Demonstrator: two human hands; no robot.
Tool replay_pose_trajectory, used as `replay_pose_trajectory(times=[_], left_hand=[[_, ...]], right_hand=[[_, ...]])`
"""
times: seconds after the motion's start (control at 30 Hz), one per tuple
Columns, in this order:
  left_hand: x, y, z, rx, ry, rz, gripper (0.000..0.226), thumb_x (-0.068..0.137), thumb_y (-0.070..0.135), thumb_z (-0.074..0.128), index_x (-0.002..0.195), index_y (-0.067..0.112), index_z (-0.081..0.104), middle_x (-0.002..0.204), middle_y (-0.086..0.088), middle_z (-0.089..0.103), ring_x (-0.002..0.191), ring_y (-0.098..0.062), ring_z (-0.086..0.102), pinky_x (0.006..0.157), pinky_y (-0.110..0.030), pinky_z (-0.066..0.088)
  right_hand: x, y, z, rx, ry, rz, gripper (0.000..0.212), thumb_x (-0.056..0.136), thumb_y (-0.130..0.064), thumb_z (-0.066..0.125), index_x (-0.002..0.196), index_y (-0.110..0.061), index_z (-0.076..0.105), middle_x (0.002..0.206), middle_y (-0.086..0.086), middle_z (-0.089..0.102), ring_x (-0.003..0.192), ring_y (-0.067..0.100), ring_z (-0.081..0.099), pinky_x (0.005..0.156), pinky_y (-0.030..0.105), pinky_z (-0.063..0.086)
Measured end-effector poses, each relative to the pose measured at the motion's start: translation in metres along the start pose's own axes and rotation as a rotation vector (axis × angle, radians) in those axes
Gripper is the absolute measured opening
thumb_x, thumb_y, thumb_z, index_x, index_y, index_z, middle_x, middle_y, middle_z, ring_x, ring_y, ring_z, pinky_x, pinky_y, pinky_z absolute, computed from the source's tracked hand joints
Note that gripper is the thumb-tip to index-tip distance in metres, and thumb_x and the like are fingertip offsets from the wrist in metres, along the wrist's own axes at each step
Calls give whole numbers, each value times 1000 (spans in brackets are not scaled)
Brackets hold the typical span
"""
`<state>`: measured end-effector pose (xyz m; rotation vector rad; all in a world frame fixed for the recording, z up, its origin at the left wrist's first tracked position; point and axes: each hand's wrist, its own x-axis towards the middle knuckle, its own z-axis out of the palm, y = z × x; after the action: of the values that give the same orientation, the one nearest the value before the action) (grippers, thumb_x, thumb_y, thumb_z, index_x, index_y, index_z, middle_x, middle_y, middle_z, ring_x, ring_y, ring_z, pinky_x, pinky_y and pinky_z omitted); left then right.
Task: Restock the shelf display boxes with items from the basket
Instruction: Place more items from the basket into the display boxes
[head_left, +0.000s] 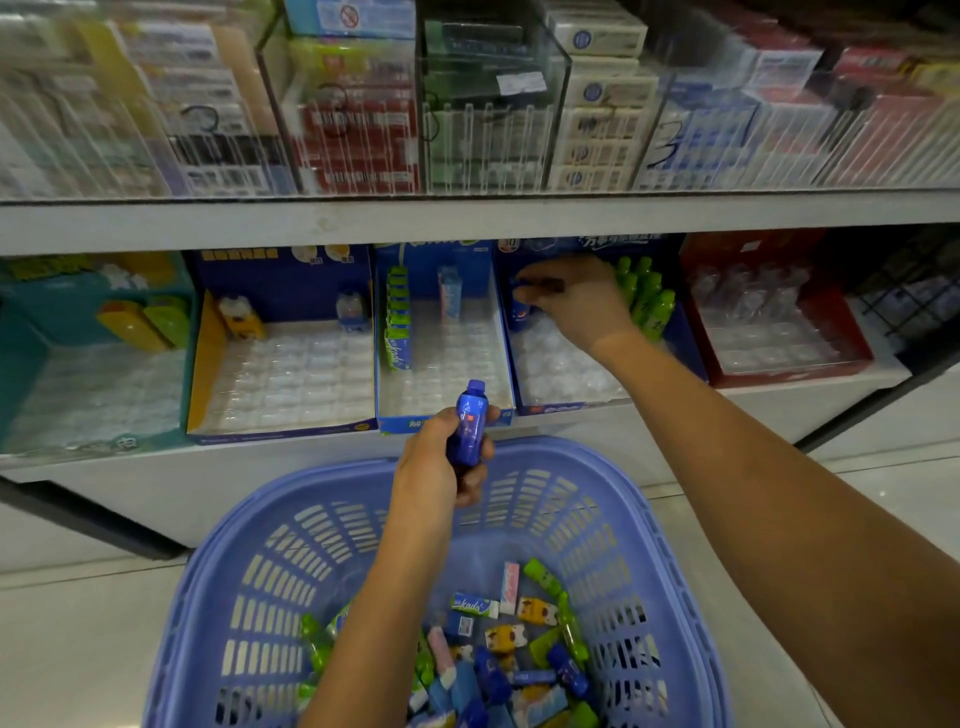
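One basket (249, 525), five display boxes (201, 374)

A green shelf pack (398, 349) reads "kado" (a basket pack (475, 606) too); a blue display box (550, 247), "30".

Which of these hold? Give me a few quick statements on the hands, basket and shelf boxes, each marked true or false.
1. The left hand holds a blue bottle. True.
2. The right hand reaches into the red box. False: it is in the blue box, and its grip looks to be on a second blue bottle, though that part is blurred.
3. The basket is empty. False: many small items lie in it.
4. Green bottles stand in the blue box, to the right of the right hand. True.
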<state>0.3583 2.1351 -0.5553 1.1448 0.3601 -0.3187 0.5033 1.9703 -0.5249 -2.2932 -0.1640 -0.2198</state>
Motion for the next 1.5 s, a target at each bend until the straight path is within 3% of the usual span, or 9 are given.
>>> replay_pose_trajectory(times=[0.27, 0.47, 0.57, 0.63, 0.7, 0.93, 1.07, 1.2, 1.5], left_hand=[[-2, 1, 3, -173, -141, 36, 31, 100, 8, 33, 120, -4, 53, 69, -6, 64, 48, -10, 51, 40, -20, 40], [-18, 1, -1, 137, -155, 236, 20, 97, 15, 48, 106, 20, 65, 99, 2, 73, 89, -10, 68, 69, -18, 53], [-18, 4, -2, 242, -140, 309, 21, 97, 16, 49, 109, 29, 61, 104, 4, 71, 95, -7, 67, 74, -18, 53], [-18, 5, -1, 323, -124, 368, 24, 96, 17, 51, 107, 37, 57, 103, 10, 69, 89, -1, 66, 77, -17, 54], [-19, 5, 3, 419, -125, 447, 26, 96, 20, 52, 107, 43, 54, 102, 16, 67, 89, 1, 64, 82, -18, 53], [-17, 4, 16, 536, -28, 619, 32, 91, 20, 61, 120, 32, 55, 114, 14, 64, 102, -1, 61, 88, -17, 50], [-9, -6, 8, 952, 71, 594, 54, 94, 30, 56, 144, 22, 37, 145, 8, 40, 135, -9, 34, 112, -24, 30], [-5, -16, -1, 1262, 68, 664, 53, 97, 24, 52, 145, 13, 33, 154, -1, 29, 144, -17, 20, 118, -21, -6], [3, -19, -10, 1264, 44, 723, 52, 96, 20, 53, 145, 12, 36, 152, -1, 33, 142, -16, 25, 116, -17, -1]], right_hand=[[0, 2, 6, -4, -8, 76, 33, 81, -15, 72, 112, -5, 68, 116, 12, 67, 106, 21, 63, 97, 26, 46], [-5, -10, -6, -223, -61, 100, 41, 83, -21, 71, 119, -5, 60, 115, 13, 65, 105, 25, 61, 91, 29, 46], [-41, -22, -17, 5, 26, 138, 22, 85, -23, 68, 104, -13, 62, 99, 16, 67, 76, 22, 64, 72, 34, 56], [-72, -34, -22, 249, -177, 156, 5, 86, -25, 67, 90, -21, 66, 89, 15, 69, 61, 16, 65, 60, 28, 58], [-95, -46, -29, 384, -310, 140, 7, 87, -23, 65, 87, -21, 71, 84, 12, 71, 62, 13, 66, 61, 24, 58], [-110, -62, -42, 395, -204, 157, 18, 75, -11, 77, 91, -12, 72, 82, 10, 73, 72, 23, 71, 70, 27, 60], [-77, -40, -47, 260, 7, 148, 28, 77, -12, 76, 104, -10, 72, 88, 1, 73, 72, 3, 68, 70, 11, 52], [-28, -11, -38, 40, 6, 179, 34, 81, -8, 71, 115, -5, 66, 116, 14, 66, 105, 22, 63, 97, 23, 46], [13, 7, -29, -307, -236, 89, 42, 82, -18, 72, 122, -12, 63, 126, 9, 63, 115, 20, 57, 90, 11, 37]])
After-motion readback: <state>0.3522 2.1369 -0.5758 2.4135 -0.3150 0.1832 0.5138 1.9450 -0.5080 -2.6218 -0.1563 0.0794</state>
